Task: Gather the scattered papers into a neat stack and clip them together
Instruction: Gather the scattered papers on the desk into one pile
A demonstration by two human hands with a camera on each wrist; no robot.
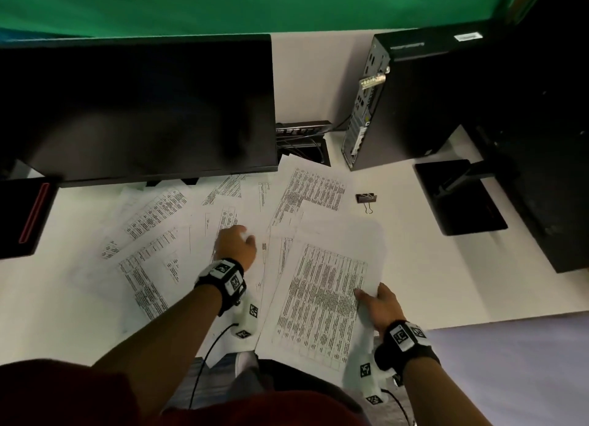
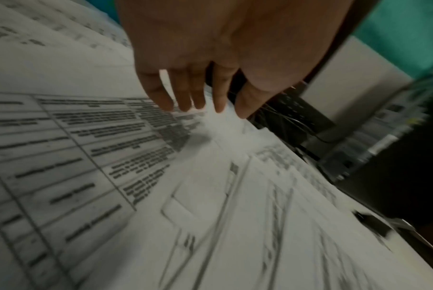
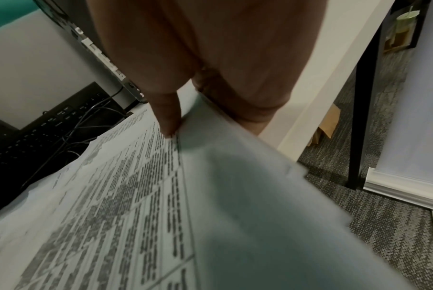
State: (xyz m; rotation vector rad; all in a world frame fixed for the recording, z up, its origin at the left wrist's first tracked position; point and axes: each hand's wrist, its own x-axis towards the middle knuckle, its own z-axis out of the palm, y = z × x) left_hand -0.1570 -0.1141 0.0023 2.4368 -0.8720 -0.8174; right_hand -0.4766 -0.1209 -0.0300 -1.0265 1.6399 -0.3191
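Several printed sheets (image 1: 153, 221) lie scattered over the white desk (image 1: 414, 266). My right hand (image 1: 377, 304) pinches the right edge of a gathered bunch of papers (image 1: 322, 298), thumb on top and fingers beneath; the right wrist view shows that thumb (image 3: 169, 117) pressed on the printed sheet (image 3: 126, 196). My left hand (image 1: 237, 244) reaches over the loose sheets in the middle, and in the left wrist view its straight fingers (image 2: 185, 98) point down at a sheet (image 2: 86, 157) just under their tips. A black binder clip (image 1: 366, 199) lies on the desk to the right of the papers.
A dark monitor (image 1: 137, 107) stands behind the papers at the left. A black computer tower (image 1: 414, 97) and a second monitor's base (image 1: 459, 196) stand at the right. A cable box (image 1: 302, 132) sits between them. The desk's front edge (image 1: 478, 322) runs at the right.
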